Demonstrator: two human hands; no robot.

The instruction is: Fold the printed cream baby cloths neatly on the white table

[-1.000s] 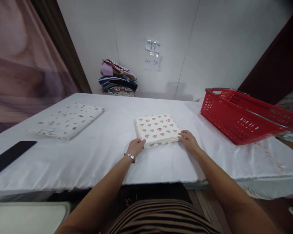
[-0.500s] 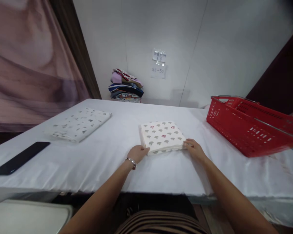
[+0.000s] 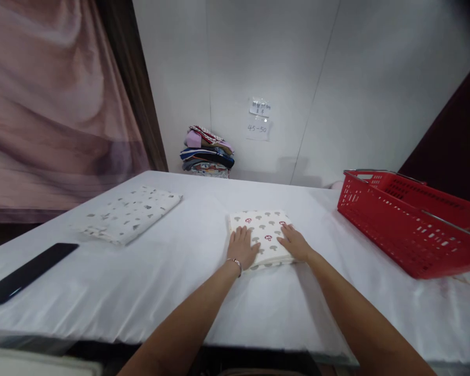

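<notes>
A folded cream cloth [image 3: 263, 228] with grey and red mushroom prints lies flat near the middle of the white-covered table [image 3: 172, 277]. My left hand [image 3: 243, 247] rests palm down on its left part, fingers spread, a silver bracelet at the wrist. On the cloth's right part lies my right hand [image 3: 295, 243], its fingers stretched out and apart. Neither hand grips anything. To the left is a second folded white cloth [image 3: 135, 214] with small dark prints, untouched.
A red plastic basket [image 3: 407, 230] stands at the right. A flat black object [image 3: 29, 271] lies at the left front. Folded fabrics [image 3: 207, 151] are stacked against the back wall, left of two paper signs [image 3: 258, 128]. A pink curtain [image 3: 58, 115] hangs at the left.
Both hands have let go of the cloth's near edge and moved onto its top, fingers now spread. The view has tilted up, so the scene sits lower in the picture.
</notes>
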